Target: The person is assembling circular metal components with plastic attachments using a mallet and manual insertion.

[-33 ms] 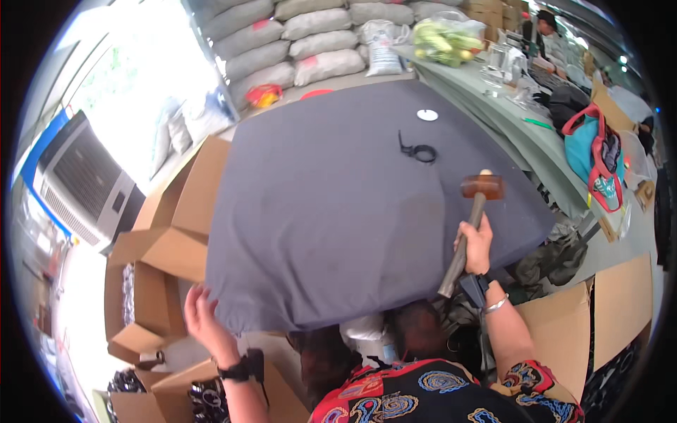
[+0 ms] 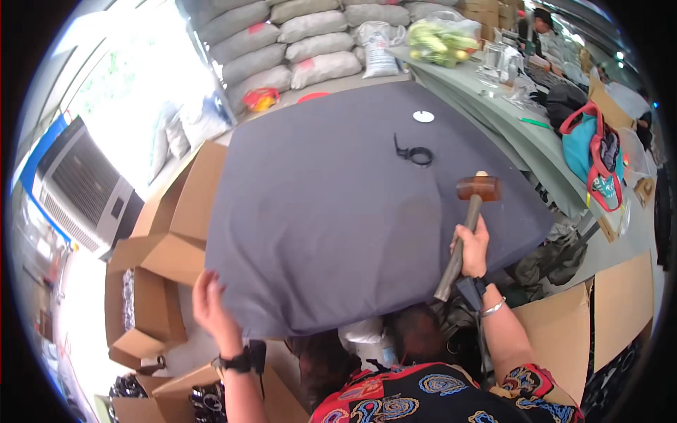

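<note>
A mallet [image 2: 456, 262] with a brown, translucent-looking head and a worn wooden handle is in my right hand [image 2: 473, 248]. My fingers wrap round the handle, and the head points away from me over the right part of the table. At the table's near left corner is my left hand [image 2: 214, 307], fingers parted and holding nothing; whether it touches the cloth I cannot tell. A dark grey cloth [image 2: 324, 211] covers the table. Farther back on it lie a black ring with a thin stem [image 2: 420, 156] and a white disc [image 2: 423, 117].
Cardboard boxes [image 2: 144, 299] stand left of the table; a lower one [image 2: 151, 405] holds black ring-like parts. Another carton [image 2: 620, 307] is at the right. A long side table [image 2: 486, 106] carries a teal-and-red bag [image 2: 589, 151]. Stacked sacks [image 2: 321, 46] line the back. One person works far right.
My left hand has shifted a little to the right, closer over the cloth's corner. The mallet stays in my right hand, and the whole view has moved slightly.
</note>
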A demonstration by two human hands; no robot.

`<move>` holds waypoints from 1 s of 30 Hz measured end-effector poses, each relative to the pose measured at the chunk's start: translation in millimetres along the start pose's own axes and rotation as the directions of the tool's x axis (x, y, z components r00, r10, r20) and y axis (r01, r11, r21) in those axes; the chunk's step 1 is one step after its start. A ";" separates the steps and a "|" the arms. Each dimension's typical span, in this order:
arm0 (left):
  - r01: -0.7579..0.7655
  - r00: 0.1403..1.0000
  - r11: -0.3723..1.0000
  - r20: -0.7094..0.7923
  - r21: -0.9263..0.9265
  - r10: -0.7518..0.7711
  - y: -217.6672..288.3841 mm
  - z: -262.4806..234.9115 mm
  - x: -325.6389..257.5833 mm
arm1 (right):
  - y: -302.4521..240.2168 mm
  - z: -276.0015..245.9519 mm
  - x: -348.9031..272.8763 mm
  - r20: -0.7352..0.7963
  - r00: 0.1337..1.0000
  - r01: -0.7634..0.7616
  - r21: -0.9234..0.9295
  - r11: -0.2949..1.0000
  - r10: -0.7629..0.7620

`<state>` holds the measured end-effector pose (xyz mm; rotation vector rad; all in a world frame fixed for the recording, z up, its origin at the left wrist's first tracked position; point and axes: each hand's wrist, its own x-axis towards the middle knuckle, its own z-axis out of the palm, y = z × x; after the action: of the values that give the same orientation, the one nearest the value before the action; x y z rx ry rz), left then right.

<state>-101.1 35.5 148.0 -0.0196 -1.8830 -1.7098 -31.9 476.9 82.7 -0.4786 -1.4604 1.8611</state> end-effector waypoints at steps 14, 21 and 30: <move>-0.991 0.129 0.005 0.936 0.135 0.329 -32.2 469.6 26.0 | 7.0 -2.5 -7.1 0.100 0.995 -0.019 -0.048 0.999 0.024; -0.935 0.248 0.292 0.958 0.199 0.142 -90.0 460.4 56.3 | 3.7 3.2 -5.2 0.146 0.989 0.014 -0.017 1.000 -0.011; -0.502 0.240 0.844 0.968 0.190 -0.075 -32.2 200.5 27.7 | -6.0 -3.7 -9.5 0.150 0.988 0.042 -0.084 0.996 -0.029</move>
<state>-218.2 202.8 130.5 -1.4235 -2.9120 -0.8961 -21.2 473.2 86.0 -0.3582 -1.6432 1.8438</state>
